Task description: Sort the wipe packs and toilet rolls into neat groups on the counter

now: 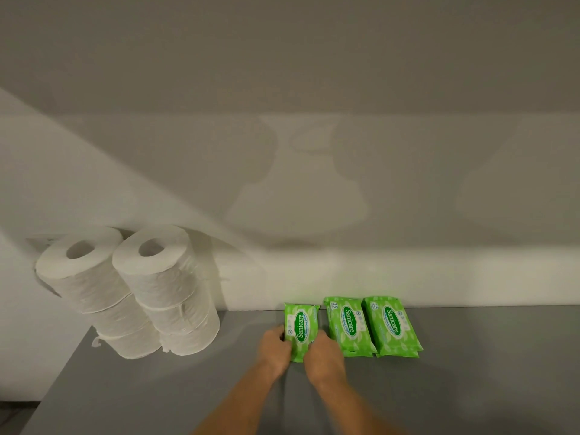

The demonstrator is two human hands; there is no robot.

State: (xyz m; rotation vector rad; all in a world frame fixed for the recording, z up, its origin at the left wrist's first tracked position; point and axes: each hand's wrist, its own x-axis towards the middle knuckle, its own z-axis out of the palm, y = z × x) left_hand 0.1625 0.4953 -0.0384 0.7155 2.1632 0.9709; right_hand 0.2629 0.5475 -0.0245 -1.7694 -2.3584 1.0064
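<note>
1. Wall (314, 152): plain, pale, rising behind the counter; soft shadows fall across it.
2. Counter (157, 387): grey, flat top, its far edge meeting the wall.
3. Toilet rolls, left stack (91, 290): white, three high, standing on end against the wall at the counter's left end, touching the neighbouring stack.
4. Toilet rolls, right stack (169, 290): white, three high, on end, just beside the first; both stacks lean in this wide-angle view.
5. Wipe packs, right pile (392, 326): green, labelled "Sanicare", stacked flat by the wall; exact count cannot be told.
6. Wipe packs, middle pile (348, 324): same green packs, stacked, touching the right pile.
7. Single wipe pack (300, 329): green, flat on the counter, just left of the middle pile with a narrow gap, well apart from the rolls.
8. Right hand (324, 353): fingers curled against the single pack's right edge, holding it.
9. Left hand (274, 345): fingers curled round the pack's left edge, gripping it.
</note>
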